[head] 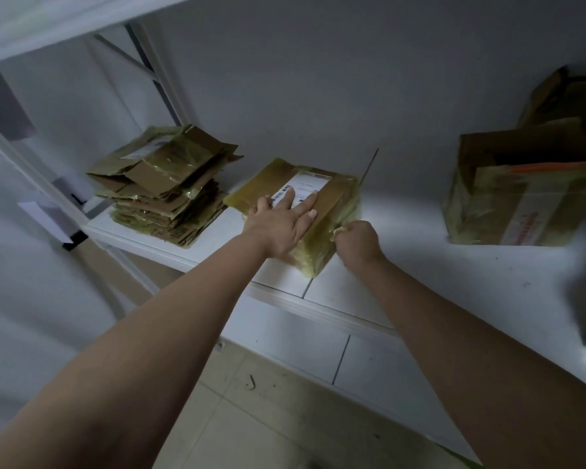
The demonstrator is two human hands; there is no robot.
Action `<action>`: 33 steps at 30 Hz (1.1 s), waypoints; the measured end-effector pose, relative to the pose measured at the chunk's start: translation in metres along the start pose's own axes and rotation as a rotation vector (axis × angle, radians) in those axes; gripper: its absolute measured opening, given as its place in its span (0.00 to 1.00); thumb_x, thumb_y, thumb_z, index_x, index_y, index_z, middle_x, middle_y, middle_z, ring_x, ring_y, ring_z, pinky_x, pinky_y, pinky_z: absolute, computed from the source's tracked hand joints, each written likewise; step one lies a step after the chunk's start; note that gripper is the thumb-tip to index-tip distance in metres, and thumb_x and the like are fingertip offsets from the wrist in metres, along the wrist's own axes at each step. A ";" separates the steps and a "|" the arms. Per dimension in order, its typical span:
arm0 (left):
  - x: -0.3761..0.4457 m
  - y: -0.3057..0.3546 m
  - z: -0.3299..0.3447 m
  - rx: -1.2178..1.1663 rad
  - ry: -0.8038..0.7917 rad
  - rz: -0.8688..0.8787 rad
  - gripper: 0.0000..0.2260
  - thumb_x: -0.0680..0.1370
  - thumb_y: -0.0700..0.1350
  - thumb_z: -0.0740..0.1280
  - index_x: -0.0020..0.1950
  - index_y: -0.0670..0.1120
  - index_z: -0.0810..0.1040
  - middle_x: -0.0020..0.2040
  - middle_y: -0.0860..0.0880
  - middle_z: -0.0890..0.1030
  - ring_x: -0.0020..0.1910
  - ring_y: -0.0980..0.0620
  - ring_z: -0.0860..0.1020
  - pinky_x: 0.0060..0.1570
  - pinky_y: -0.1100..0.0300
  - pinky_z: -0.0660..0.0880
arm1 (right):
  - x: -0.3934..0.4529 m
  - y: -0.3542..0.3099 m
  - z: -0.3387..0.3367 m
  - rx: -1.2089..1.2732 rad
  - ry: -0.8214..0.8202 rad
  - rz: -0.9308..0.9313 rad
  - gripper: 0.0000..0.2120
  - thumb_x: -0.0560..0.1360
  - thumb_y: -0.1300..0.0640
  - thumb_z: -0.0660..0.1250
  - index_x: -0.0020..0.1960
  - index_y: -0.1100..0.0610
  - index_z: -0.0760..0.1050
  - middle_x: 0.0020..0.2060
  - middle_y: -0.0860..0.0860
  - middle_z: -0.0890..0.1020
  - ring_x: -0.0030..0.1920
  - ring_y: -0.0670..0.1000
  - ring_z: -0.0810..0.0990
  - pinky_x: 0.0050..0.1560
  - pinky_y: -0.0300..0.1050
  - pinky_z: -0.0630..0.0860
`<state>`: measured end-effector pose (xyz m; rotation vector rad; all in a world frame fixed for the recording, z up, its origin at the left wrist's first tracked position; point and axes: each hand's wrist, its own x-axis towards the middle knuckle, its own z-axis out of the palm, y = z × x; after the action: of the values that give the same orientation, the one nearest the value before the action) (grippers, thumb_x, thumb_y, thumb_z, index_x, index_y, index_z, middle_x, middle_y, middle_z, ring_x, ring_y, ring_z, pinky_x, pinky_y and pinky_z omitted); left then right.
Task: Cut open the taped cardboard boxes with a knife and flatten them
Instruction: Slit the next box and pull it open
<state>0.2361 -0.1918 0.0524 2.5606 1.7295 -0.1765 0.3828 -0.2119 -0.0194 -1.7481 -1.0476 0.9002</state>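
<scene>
Taped box (322,194): we see it at the centre of the frame on the white desk (454,265); wrapped in yellowish tape, a white shipping label (305,188) on its top face
Left hand (278,225): we find it lying flat on the top of the box, fingers spread and straight; the fingertips reach onto the label
Right hand (357,240): curled into a fist at the near right edge of the box, touching it; it seems to pinch something there at the tape, but we cannot tell whether that is a knife or the tape itself
Flattened boxes (164,184): a stack left of centre on the same desk, just beside the taped box; apart from it
Opened box (521,194): at the right of the frame, flaps up; well apart from the hands
Shelf frame (156,62): white, upper left of the frame
</scene>
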 end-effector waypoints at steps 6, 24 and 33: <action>0.000 0.000 0.004 -0.001 0.023 -0.025 0.23 0.81 0.63 0.41 0.77 0.65 0.44 0.80 0.50 0.48 0.74 0.35 0.52 0.73 0.41 0.54 | -0.025 0.006 0.002 0.000 -0.076 0.026 0.07 0.71 0.65 0.61 0.44 0.66 0.77 0.31 0.58 0.76 0.31 0.59 0.76 0.35 0.49 0.75; -0.016 0.022 -0.012 0.040 -0.053 -0.129 0.26 0.79 0.68 0.42 0.76 0.66 0.42 0.80 0.51 0.52 0.75 0.35 0.53 0.70 0.42 0.60 | -0.072 0.018 -0.020 -0.006 -0.191 -0.060 0.08 0.71 0.63 0.61 0.35 0.64 0.75 0.20 0.53 0.75 0.25 0.56 0.74 0.29 0.45 0.71; -0.007 0.027 -0.016 0.175 0.002 0.003 0.22 0.81 0.64 0.45 0.76 0.67 0.50 0.78 0.51 0.58 0.73 0.38 0.59 0.64 0.45 0.68 | -0.048 0.025 -0.050 -0.082 -0.036 -0.132 0.08 0.76 0.61 0.58 0.41 0.60 0.74 0.26 0.53 0.80 0.24 0.50 0.75 0.33 0.47 0.76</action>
<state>0.2597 -0.2066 0.0688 2.6828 1.7862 -0.3406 0.4158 -0.2776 -0.0184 -1.7124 -1.2238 0.8190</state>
